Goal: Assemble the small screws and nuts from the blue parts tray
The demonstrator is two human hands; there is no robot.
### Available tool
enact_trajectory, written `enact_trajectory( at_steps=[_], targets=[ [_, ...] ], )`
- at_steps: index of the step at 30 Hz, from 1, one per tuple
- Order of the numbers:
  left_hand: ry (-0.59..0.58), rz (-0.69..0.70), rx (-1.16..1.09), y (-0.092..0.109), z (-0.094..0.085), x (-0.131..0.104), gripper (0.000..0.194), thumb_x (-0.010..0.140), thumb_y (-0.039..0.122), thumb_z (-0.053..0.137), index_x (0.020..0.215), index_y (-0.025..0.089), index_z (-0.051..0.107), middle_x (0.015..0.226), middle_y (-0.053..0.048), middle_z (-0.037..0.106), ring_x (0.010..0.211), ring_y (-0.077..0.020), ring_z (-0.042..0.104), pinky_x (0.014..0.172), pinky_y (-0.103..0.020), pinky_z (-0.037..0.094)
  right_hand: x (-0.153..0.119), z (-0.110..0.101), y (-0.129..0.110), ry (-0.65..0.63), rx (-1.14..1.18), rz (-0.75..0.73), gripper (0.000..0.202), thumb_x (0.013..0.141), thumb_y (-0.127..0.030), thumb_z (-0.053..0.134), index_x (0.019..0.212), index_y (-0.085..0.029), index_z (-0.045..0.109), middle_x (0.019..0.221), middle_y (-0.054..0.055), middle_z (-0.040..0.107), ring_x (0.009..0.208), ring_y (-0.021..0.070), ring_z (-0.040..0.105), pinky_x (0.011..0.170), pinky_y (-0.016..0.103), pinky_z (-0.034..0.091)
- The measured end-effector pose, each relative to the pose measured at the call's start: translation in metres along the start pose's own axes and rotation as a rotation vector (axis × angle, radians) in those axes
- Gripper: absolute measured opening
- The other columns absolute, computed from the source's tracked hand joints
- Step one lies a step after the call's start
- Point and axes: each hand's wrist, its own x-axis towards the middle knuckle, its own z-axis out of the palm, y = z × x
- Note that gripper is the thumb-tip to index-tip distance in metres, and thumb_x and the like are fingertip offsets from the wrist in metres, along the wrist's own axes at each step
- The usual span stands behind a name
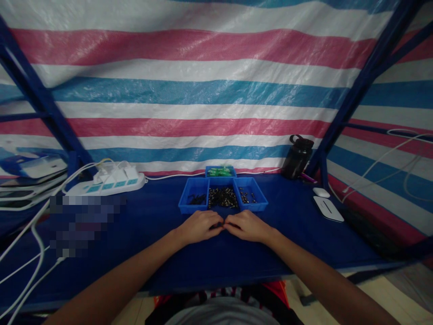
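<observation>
My left hand (200,226) is closed in a pinch on a small dark part (219,225), only a sliver of which shows. Fingertip to fingertip with it, my right hand (249,226) is also pinched; whatever it grips is too small or hidden to name. Just beyond both hands stand blue bins. The left bin (182,198) has black slender pieces (198,199) in it, and the middle bin (221,181) many small black and brass-coloured pieces (223,197). A few small metallic pieces (244,195) lie in the right bin (260,198).
Behind these, a small blue bin (220,176) contains green packets (219,171). A white power strip (115,184) with cables lies left, near stacked devices (32,185). To the right are a dark bottle (297,156), a white mouse (321,192) and a flat white box (328,208).
</observation>
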Motion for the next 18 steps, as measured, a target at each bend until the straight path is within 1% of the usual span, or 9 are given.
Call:
enact_trajectory(
  at_steps=[7,12,18],
  targets=[
    [0.003,-0.009,-0.028,-0.0011,-0.0004,-0.0004,0.015,0.092,0.032,0.053,0.09,0.018,0.059,0.081,0.0,0.061,0.074,-0.0128,0.058,0.065,-0.022,0.039,0.0011,-0.0022,-0.0023,-0.03,0.001,0.013,0.018,0.094,-0.025,0.044,0.087,-0.018,0.058,0.073,0.002,0.067,0.065,0.0128,0.061,0.058,0.022,0.034],
    [-0.011,-0.044,-0.058,0.0,-0.0016,0.0004,0.014,0.091,0.031,0.054,0.09,0.018,0.058,0.079,0.001,0.061,0.075,-0.0133,0.059,0.066,-0.022,0.04,0.0007,-0.0053,-0.0054,-0.055,0.022,0.056,0.014,0.092,-0.023,0.046,0.089,-0.018,0.058,0.074,0.0,0.067,0.063,0.0123,0.06,0.057,0.022,0.032],
    [-0.018,-0.054,-0.054,0.0016,-0.0034,0.001,0.013,0.091,0.03,0.054,0.09,0.018,0.058,0.078,0.0,0.061,0.075,-0.0136,0.059,0.066,-0.022,0.04,0.0005,-0.0036,-0.0038,-0.051,0.028,0.085,0.01,0.091,-0.025,0.049,0.09,-0.019,0.058,0.068,-0.001,0.065,0.057,0.0116,0.057,0.055,0.022,0.029]
  ],
)
